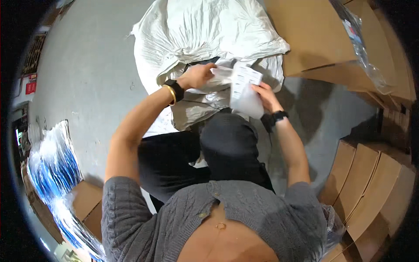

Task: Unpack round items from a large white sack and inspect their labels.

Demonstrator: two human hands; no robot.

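In front of my knees lies a large white woven sack [205, 30], its gathered mouth toward me with something dark inside. My right hand [268, 98] holds a small whitish, see-through plastic packet [248, 103] by its right side, thumb on top. A white label printed in rows covers the packet's upper part. The fingers of my left hand [197, 77] are closed in a pinch on a pale plastic strip [222, 73] reaching toward the packet's left edge. Whether the strip belongs to the packet, I cannot tell. Both hands are just above the sack's mouth.
A big cardboard box [314, 35] stands right of the sack, with clear plastic wrap over another box behind it. Several brown cartons [366, 179] line the lower right. Blue and white plastic-wrapped bundles [54, 174] lie at left beside a small carton [89, 198]. Grey floor [94, 56] shows between.
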